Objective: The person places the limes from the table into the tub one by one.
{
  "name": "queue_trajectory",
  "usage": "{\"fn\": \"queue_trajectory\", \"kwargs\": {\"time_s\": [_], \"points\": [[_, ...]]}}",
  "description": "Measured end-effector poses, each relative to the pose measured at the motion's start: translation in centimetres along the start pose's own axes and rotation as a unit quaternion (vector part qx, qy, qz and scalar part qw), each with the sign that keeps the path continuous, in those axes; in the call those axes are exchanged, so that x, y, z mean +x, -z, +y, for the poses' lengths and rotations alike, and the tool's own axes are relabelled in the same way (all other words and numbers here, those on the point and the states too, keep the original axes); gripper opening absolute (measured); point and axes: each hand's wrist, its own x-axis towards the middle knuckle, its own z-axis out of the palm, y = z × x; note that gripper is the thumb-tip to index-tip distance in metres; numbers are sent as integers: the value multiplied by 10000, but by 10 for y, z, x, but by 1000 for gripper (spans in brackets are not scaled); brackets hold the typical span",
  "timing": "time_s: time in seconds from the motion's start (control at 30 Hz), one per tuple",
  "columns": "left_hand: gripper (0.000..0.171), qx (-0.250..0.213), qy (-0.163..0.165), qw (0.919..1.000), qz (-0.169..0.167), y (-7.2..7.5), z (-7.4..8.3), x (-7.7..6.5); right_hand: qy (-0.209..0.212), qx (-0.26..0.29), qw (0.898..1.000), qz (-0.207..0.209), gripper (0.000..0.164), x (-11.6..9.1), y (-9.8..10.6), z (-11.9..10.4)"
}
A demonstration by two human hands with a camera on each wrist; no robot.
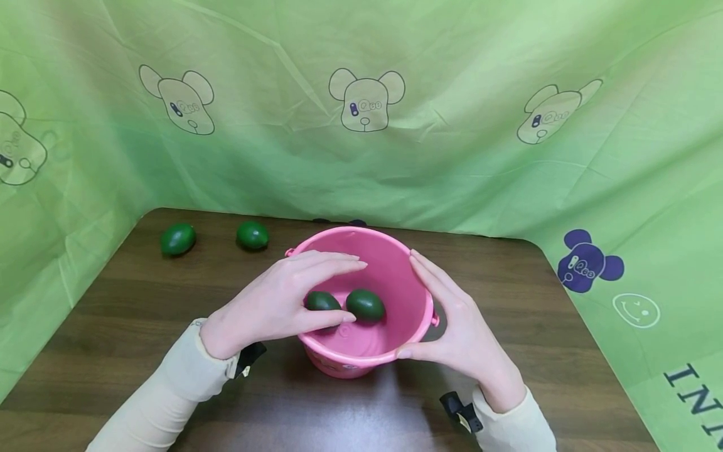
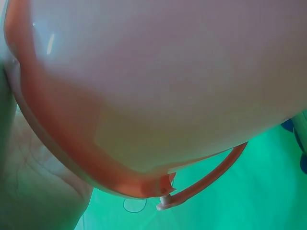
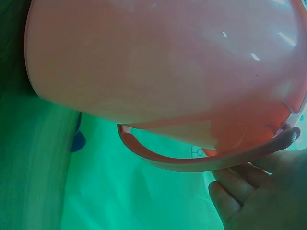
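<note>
A pink bucket stands upright on the table, its inside facing the head camera. Two dark green limes lie inside: one lime near the middle, another lime left of it, partly covered by a hand. My left hand reaches over the left rim, fingers and thumb apart above the limes; whether it touches either is unclear. Against the right side of the rim rests my right hand, fingers at the back and thumb at the front. In the right wrist view, the bucket's handle hangs beside that hand's fingers.
Two more green limes, one lime and another lime, lie at the back left of the brown wooden table. A green cloth with printed bear heads hangs behind the table and along its sides.
</note>
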Motion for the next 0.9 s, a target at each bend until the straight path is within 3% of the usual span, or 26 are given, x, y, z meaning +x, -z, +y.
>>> {"fn": "queue_trajectory", "kwargs": {"time_s": [0.53, 0.9], "points": [[75, 30, 367, 9986, 386, 9, -14, -4, -22, 64, 10000, -13, 131, 1, 0, 0], [72, 140, 664, 9959, 605, 14, -28, -10, 49, 57, 10000, 0, 130, 1, 0, 1]]}}
